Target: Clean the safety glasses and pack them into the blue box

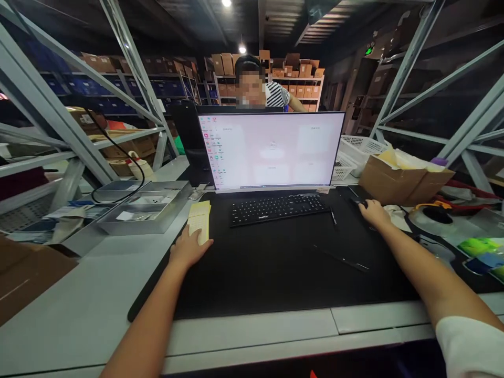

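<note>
My left hand (189, 248) lies flat with its fingers apart on the lower part of a yellow pad of paper slips (200, 214). The pad sits at the left edge of a black desk mat (271, 278). On the mat's right side, my right hand (376, 214) is curled over a dark computer mouse (357, 202), which is partly hidden by the fingers. Between my hands is a black keyboard (279, 209), with a pen (333, 217) by its right end. A thin dark pen-like stick (352, 264) rests nearer to me. Behind the keyboard stands a lit monitor (271, 149) showing desktop icons.
Left of the mat is a grey divided tray (145, 212) with small items. Cardboard boxes (397, 178), white baskets (342, 165) and a tape roll (431, 218) are at the right. Metal frame posts rise on both sides. Behind the monitor is a person in a striped sleeve (276, 94).
</note>
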`<state>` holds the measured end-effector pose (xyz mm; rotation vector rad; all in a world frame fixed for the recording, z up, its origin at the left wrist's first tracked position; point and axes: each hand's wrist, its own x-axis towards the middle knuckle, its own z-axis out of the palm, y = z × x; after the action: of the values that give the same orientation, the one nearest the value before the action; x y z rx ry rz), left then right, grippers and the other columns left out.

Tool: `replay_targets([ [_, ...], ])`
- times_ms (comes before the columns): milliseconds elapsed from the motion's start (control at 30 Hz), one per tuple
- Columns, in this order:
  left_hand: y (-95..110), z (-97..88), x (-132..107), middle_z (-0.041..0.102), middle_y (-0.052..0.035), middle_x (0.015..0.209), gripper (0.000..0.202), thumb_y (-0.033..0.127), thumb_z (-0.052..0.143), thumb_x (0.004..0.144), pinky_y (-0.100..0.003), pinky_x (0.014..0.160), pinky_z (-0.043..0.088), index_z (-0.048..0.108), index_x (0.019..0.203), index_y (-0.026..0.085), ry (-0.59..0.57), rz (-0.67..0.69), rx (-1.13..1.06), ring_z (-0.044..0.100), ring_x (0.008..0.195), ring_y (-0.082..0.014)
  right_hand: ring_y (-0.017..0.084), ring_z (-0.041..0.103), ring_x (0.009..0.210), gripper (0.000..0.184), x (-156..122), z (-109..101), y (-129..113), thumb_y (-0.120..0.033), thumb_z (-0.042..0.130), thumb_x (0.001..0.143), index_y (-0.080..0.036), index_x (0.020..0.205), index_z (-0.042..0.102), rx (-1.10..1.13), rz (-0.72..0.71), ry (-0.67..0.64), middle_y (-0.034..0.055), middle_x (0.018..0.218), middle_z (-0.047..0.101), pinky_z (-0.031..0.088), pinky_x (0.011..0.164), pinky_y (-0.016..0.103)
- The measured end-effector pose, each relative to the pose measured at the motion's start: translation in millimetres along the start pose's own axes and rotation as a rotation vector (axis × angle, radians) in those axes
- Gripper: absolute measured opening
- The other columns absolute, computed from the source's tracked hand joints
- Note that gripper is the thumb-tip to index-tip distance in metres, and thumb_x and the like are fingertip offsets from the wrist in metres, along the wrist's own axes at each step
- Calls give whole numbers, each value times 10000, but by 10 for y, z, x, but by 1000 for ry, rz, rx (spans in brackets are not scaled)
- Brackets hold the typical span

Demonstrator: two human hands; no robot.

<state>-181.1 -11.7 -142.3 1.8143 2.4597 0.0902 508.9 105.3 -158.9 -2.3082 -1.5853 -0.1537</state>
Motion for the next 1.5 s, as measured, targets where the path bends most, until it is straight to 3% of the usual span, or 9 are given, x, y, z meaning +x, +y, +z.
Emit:
replay_targets([
  [167,-6,-40,6,176,-209,1790,750,496,561,1000,-531,1205,480,476,1655,139,19,-14,-35,479,1512,-439,474,535,1433,731,115,263,136,-553,459,1021,-64,1550,588,62,-113,156,282,1648,453,452,1168,609],
  [400,43,-37,7,200,-208,1782,696,458,556,954,-522,1121,534,562,1552,101,61,-38,-116,563,1426,-441,433,555,1430,729,298,456,187,-470,533,958,-131,1603,562,122,-120,137,218,1694,424,463,1197,562],
  [500,-32,-57,70,383,-213,1702,580,481,504,935,-480,1133,524,696,1329,101,59,-34,-153,595,1396,-405,430,506,1482,754,273,417,156,-476,548,957,-114,1619,540,94,-99,115,228,1692,418,419,1239,545],
  [600,-130,-105,164,699,-184,1361,490,502,461,920,-456,1048,553,763,1102,162,-14,-34,-166,681,1232,-384,408,493,1499,730,242,348,97,-446,529,973,-91,1611,546,98,-113,66,225,1687,430,393,1264,516],
  [667,-178,-131,217,761,-163,1191,502,520,428,925,-462,973,566,774,1073,187,-52,-40,-161,706,1137,-393,384,505,1492,695,233,316,69,-398,516,975,-86,1594,567,112,-134,54,215,1673,455,387,1272,492],
  [900,-216,-132,263,592,-125,1572,613,511,377,962,-522,1152,500,801,1211,146,-55,-62,-189,618,1367,-439,384,514,1465,674,241,325,82,-396,572,937,-131,1554,621,134,-93,77,186,1650,484,413,1247,498],
  [1267,-207,-128,215,569,-125,1595,635,565,400,946,-516,1126,516,780,1263,167,-62,-75,-191,638,1339,-432,359,553,1442,629,257,340,98,-354,571,922,-136,1502,676,185,-165,49,178,1618,530,420,1247,482],
  [1433,-167,-110,146,722,-189,1325,702,677,444,892,-455,1020,542,727,1272,160,-84,-26,-135,691,1198,-402,335,566,1442,588,287,376,121,-361,592,898,-162,1434,730,238,-221,34,157,1576,580,425,1249,461],
  [1500,-153,-91,133,695,-201,1372,720,649,478,893,-442,1028,538,695,1342,129,-69,-1,-121,675,1236,-395,331,570,1440,580,294,387,128,-361,597,891,-169,1420,739,254,-235,34,149,1569,590,428,1250,462],
])
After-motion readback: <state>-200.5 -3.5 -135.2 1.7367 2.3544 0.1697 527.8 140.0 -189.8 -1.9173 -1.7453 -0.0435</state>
